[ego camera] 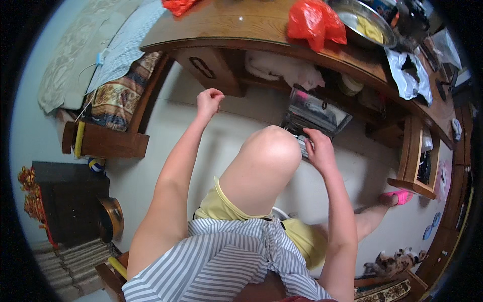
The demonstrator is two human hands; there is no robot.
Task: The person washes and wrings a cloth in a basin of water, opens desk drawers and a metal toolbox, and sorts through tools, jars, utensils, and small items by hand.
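My left hand (209, 102) is raised over the tiled floor, left of my bent knee, with thumb and fingertips together; whether something small is between them cannot be made out. My right hand (316, 148) is just right of the knee, fingers curled, above an open toolbox-like case (319, 109) on the floor. The case has a clear lid and dark contents, partly hidden by my knee and hand. Whether the right hand holds one of the pale items by its fingertips is not clear.
A wooden desk (234, 26) bears red plastic bags (315, 22) and a steel basin (354, 22). A white cat (283, 70) lies on its lower shelf. An open drawer (415, 162) stands right, a calico cat (394, 262) lies lower right, and a wooden-framed seat (113, 139) is left.
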